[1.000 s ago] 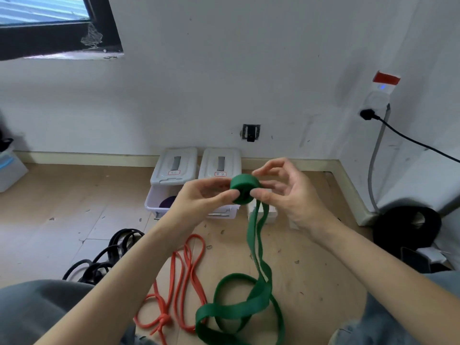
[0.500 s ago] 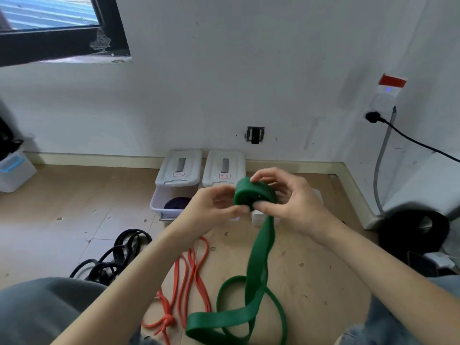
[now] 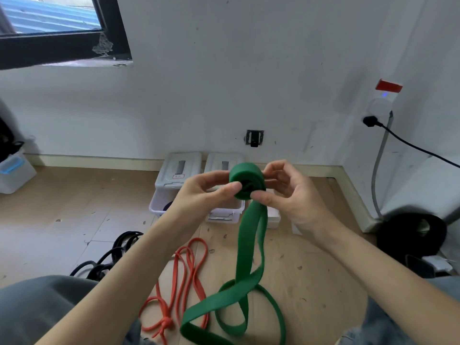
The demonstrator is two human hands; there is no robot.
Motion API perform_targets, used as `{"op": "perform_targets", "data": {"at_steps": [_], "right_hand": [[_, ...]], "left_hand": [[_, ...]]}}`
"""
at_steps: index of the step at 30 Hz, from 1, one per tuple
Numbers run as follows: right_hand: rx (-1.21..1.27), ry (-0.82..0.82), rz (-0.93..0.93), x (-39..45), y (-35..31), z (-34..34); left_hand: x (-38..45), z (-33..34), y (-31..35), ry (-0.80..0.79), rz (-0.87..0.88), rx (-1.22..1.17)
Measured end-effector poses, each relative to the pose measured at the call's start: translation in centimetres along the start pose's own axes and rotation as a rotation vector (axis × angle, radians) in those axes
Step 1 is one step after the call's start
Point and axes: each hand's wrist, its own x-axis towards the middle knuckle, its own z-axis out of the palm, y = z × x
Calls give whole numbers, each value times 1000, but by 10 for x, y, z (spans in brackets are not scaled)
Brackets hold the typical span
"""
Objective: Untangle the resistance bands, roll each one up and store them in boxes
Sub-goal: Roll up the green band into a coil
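A wide green resistance band point(image 3: 246, 180) is partly wound into a thick roll held at chest height. My left hand point(image 3: 199, 192) pinches the roll's left side with thumb and fingers. My right hand point(image 3: 288, 195) pinches its right side, thumb under the roll. The loose green tail hangs down and loops on the wooden floor. A thin orange band point(image 3: 179, 282) lies knotted on the floor, a tangle of black bands point(image 3: 112, 257) to its left. Two white open boxes point(image 3: 159, 205) stand behind my hands; a dark purple thing shows in the left one.
Two white box lids point(image 3: 181, 168) lean by the baseboard behind the boxes. A black ring-shaped object point(image 3: 410, 235) sits at the right under a wall socket with a black cable point(image 3: 408, 143). A clear bin point(image 3: 15, 173) stands far left. My knees fill the bottom corners.
The green roll has been turned further between my hands, so it is a little thicker and its open end faces me. The hanging tail has drawn up and shifted.
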Motion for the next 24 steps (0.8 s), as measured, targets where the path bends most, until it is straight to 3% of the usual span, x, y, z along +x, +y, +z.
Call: {"op": "perform_targets", "data": {"at_steps": [3, 7, 9, 11, 14, 18, 24], "right_hand": [[-158, -25, -1, 1, 0, -2], [-573, -122, -149, -1, 0, -2], [-612, -123, -213, -2, 1, -1], [-456, -75, -172, -1, -1, -1], [37, 24, -36, 0, -7, -1], [-27, 97, -39, -6, -3, 16], [-66, 144, -27, -4, 5, 13]], "left_hand": [[0, -3, -4, -63, -38, 111], [1, -3, -8, -134, -11, 335], [0, -3, -7, -126, 2, 373], [-1, -5, -3, -97, -3, 276], [0, -6, 5, -32, 15, 42], [2, -1, 10, 39, 26, -222], [1, 8, 3, 18, -33, 3]]}}
